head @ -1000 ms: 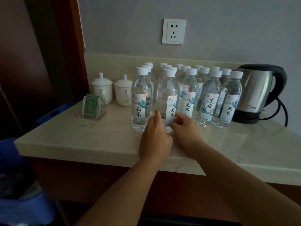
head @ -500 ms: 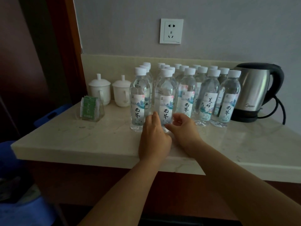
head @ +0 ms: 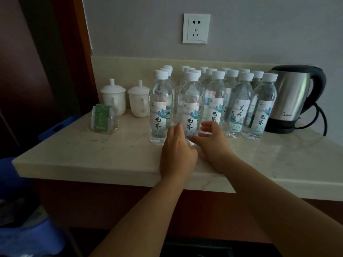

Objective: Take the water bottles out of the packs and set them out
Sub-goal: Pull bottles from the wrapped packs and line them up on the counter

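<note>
Several clear water bottles with white caps and white labels stand in rows on the marble counter (head: 115, 156). Both my hands are at the base of the second bottle of the front row (head: 189, 101), whose label faces me. My left hand (head: 177, 154) grips its lower left side with curled fingers. My right hand (head: 213, 143) cups its lower right side, thumb against the base and fingers curved beside the label. The bottle stands upright on the counter. No pack wrapping is in view.
A steel electric kettle (head: 295, 97) with a black cord stands right of the bottles. Two white lidded cups (head: 113, 98) and a clear holder of green sachets (head: 102, 117) sit on the left. A wall socket (head: 196, 28) is above. Blue bags (head: 24, 229) lie below left.
The held bottle has been turned so its label, earlier facing right, now faces front. My right hand's fingers have spread wider around its base.
</note>
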Motion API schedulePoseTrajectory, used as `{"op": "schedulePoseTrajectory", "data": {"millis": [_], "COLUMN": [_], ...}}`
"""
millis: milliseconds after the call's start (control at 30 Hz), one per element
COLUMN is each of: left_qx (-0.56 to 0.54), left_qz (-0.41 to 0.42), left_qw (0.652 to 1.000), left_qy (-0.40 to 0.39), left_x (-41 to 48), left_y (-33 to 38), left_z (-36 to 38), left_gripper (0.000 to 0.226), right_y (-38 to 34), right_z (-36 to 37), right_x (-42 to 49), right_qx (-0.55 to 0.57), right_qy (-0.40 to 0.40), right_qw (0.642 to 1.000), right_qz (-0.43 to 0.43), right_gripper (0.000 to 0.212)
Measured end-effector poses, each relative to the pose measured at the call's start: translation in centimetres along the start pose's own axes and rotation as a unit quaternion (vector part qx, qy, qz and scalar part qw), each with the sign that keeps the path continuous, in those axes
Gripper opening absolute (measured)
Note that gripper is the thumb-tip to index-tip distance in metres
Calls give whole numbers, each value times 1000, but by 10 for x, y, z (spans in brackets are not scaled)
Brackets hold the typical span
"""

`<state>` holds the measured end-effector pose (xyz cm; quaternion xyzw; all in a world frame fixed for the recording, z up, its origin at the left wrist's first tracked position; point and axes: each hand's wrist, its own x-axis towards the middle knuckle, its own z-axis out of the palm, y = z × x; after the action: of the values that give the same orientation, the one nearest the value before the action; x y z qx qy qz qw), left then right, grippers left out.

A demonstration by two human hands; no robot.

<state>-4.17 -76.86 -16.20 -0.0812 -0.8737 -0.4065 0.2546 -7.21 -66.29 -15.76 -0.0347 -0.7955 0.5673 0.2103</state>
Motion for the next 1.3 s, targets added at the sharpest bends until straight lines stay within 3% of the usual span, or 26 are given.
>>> {"op": "schedulePoseTrajectory", "data": {"millis": [133, 333, 433, 567, 733, 1100, 1300], "left_qx": [-5, -4, 21, 54, 62, 80, 55], "left_qz": [41, 84, 112, 152, 203, 236, 289], "left_qw": [999, 996, 992, 986, 975, 960, 943], "left_qy": [29, -17, -49, -36, -66, -127, -158], "left_x": [-4, -3, -2, -6, -24, -92, -146], "left_y": [-2, -5, -7, 9, 66, 221, 302], "left_z": [-3, -4, -2, 4, 31, 131, 196], "left_gripper": [44, 28, 23, 20, 20, 19, 18], "right_y": [0, -3, -3, -7, -10, 26, 61], "right_z": [-3, -20, -43, -88, -158, -350, -449], "right_x": [-4, -20, -33, -46, -59, -95, -120], "right_qx": [9, -137, -251, -403, -524, -581, -602], "right_qy": [42, 73, 68, 45, 37, 69, 80], "right_qw": [999, 988, 964, 913, 851, 809, 789], "right_qz": [10, -13, -52, -54, -8, 56, 97], "right_gripper": [48, 22, 18, 21, 27, 26, 11]}}
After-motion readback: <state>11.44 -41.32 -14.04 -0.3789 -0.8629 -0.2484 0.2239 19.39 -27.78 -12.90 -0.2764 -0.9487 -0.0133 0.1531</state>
